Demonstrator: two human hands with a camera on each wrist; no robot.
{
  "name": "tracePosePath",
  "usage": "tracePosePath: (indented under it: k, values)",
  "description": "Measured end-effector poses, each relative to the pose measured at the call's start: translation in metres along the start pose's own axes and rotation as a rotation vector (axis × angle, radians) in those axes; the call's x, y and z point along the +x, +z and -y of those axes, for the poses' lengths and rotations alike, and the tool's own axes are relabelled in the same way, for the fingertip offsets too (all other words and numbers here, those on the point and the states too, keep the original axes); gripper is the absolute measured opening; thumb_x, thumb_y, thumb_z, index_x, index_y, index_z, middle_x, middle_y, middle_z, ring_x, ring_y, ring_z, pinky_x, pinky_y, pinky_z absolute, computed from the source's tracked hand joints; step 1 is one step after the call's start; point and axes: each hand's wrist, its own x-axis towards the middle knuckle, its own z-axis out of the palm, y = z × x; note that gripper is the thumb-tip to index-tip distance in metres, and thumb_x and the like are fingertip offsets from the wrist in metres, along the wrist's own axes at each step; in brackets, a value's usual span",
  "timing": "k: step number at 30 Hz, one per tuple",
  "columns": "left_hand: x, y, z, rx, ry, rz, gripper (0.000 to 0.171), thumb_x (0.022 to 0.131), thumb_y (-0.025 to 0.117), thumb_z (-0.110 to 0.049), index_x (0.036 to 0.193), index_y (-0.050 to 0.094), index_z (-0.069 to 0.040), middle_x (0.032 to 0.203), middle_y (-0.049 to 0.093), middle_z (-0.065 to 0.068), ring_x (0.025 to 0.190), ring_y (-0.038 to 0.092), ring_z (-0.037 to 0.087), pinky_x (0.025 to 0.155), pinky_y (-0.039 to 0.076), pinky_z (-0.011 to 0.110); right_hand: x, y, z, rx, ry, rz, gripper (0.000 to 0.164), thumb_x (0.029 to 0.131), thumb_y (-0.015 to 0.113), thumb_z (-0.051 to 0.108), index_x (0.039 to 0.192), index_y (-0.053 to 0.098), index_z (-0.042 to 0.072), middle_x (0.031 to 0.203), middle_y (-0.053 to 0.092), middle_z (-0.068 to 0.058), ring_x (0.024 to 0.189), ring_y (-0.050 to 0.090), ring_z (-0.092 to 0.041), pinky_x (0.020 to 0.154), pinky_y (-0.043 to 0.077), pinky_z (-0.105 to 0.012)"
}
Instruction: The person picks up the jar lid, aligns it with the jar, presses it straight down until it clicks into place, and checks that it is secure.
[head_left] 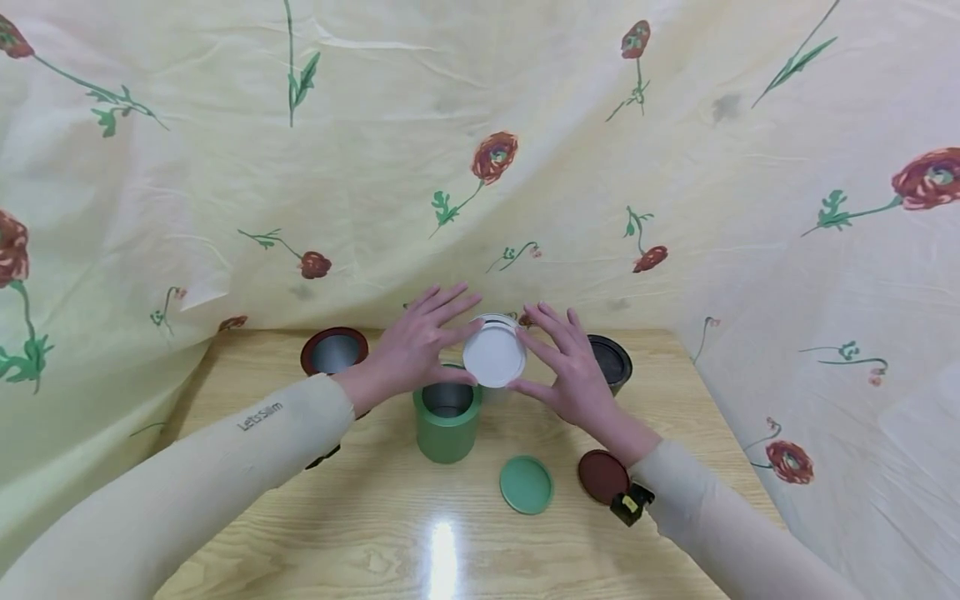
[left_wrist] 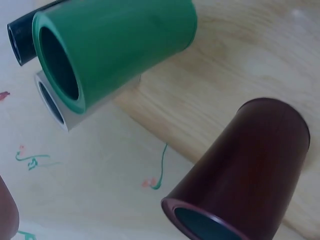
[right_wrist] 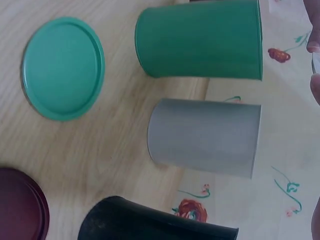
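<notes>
Both hands hold a round white lid (head_left: 495, 356) upright in front of me, pinched at its opposite edges. My left hand (head_left: 420, 342) grips the left edge between thumb and index finger, its other fingers spread. On the right edge, the thumb and index finger of my right hand (head_left: 573, 367) do the same. Behind the lid in the head view, it largely hides an uncovered grey canister (right_wrist: 205, 137). An open green canister (head_left: 447, 437) stands below my left hand, nearer to me.
An open dark red canister (left_wrist: 250, 165) stands on the left and a black canister (head_left: 611, 362) on the right. A green lid (head_left: 527, 485) and a dark red lid (head_left: 602, 477) lie on the wooden table (head_left: 360, 533). Flowered cloth (head_left: 390, 167) hangs behind.
</notes>
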Motion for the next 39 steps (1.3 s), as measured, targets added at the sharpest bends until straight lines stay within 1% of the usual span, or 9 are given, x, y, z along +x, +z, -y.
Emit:
tracePosePath:
  k: [3, 10, 17, 22, 26, 33, 39]
  values:
    - [0.006, 0.0, 0.004, 0.006, -0.004, 0.017, 0.081, 0.072, 0.095, -0.057, 0.137, 0.075, -0.012, 0.16, 0.054, 0.015, 0.154, 0.041, 0.038, 0.126, 0.034, 0.057, 0.003, 0.0, -0.006, 0.002, 0.003, -0.001, 0.081, 0.063, 0.105, 0.019, 0.134, 0.073, -0.001, 0.157, 0.053, -0.024, 0.149, 0.045, -0.045, 0.124, 0.025, -0.071]
    - [0.018, 0.002, 0.012, 0.016, -0.016, 0.037, 0.082, 0.075, 0.093, -0.058, 0.14, 0.073, -0.012, 0.162, 0.051, 0.016, 0.156, 0.038, 0.037, 0.128, 0.03, 0.056, 0.01, -0.001, -0.019, -0.02, 0.009, 0.005, 0.08, 0.064, 0.105, 0.023, 0.134, 0.073, 0.0, 0.158, 0.053, -0.023, 0.149, 0.045, -0.044, 0.124, 0.025, -0.072]
    - [0.026, 0.007, 0.018, 0.051, -0.042, 0.077, 0.083, 0.076, 0.092, -0.059, 0.142, 0.072, -0.013, 0.165, 0.048, 0.014, 0.158, 0.036, 0.035, 0.13, 0.026, 0.053, 0.016, -0.002, -0.03, -0.027, 0.019, 0.049, 0.077, 0.067, 0.103, 0.023, 0.133, 0.073, -0.001, 0.158, 0.053, -0.022, 0.15, 0.044, -0.043, 0.127, 0.021, -0.068]
    - [0.03, 0.012, 0.026, 0.056, -0.044, 0.094, 0.082, 0.076, 0.092, -0.059, 0.142, 0.072, -0.014, 0.164, 0.049, 0.014, 0.158, 0.036, 0.035, 0.13, 0.027, 0.053, 0.02, 0.001, -0.039, -0.02, 0.031, 0.072, 0.076, 0.068, 0.103, 0.023, 0.132, 0.073, -0.002, 0.158, 0.053, -0.023, 0.15, 0.044, -0.044, 0.128, 0.019, -0.067]
    - [0.033, 0.016, 0.032, 0.035, -0.054, 0.117, 0.082, 0.077, 0.092, -0.058, 0.142, 0.072, -0.014, 0.165, 0.048, 0.014, 0.158, 0.035, 0.036, 0.129, 0.028, 0.056, 0.024, 0.004, -0.044, -0.009, 0.024, 0.08, 0.077, 0.067, 0.103, 0.022, 0.133, 0.073, -0.003, 0.157, 0.054, -0.024, 0.149, 0.045, -0.046, 0.127, 0.021, -0.07]
    - [0.037, 0.022, 0.041, 0.048, -0.086, 0.159, 0.083, 0.081, 0.086, -0.065, 0.145, 0.069, -0.015, 0.166, 0.046, 0.013, 0.159, 0.034, 0.035, 0.129, 0.027, 0.055, 0.031, 0.006, -0.053, -0.008, 0.028, 0.139, 0.078, 0.068, 0.103, 0.023, 0.135, 0.071, -0.003, 0.159, 0.051, -0.025, 0.15, 0.043, -0.047, 0.128, 0.018, -0.068]
    - [0.038, 0.029, 0.044, 0.072, -0.108, 0.182, 0.084, 0.082, 0.083, -0.069, 0.147, 0.068, -0.017, 0.169, 0.043, 0.011, 0.16, 0.031, 0.033, 0.131, 0.024, 0.054, 0.033, 0.007, -0.061, -0.017, 0.032, 0.173, 0.08, 0.068, 0.103, 0.026, 0.136, 0.071, -0.002, 0.16, 0.05, -0.024, 0.151, 0.042, -0.047, 0.129, 0.017, -0.068]
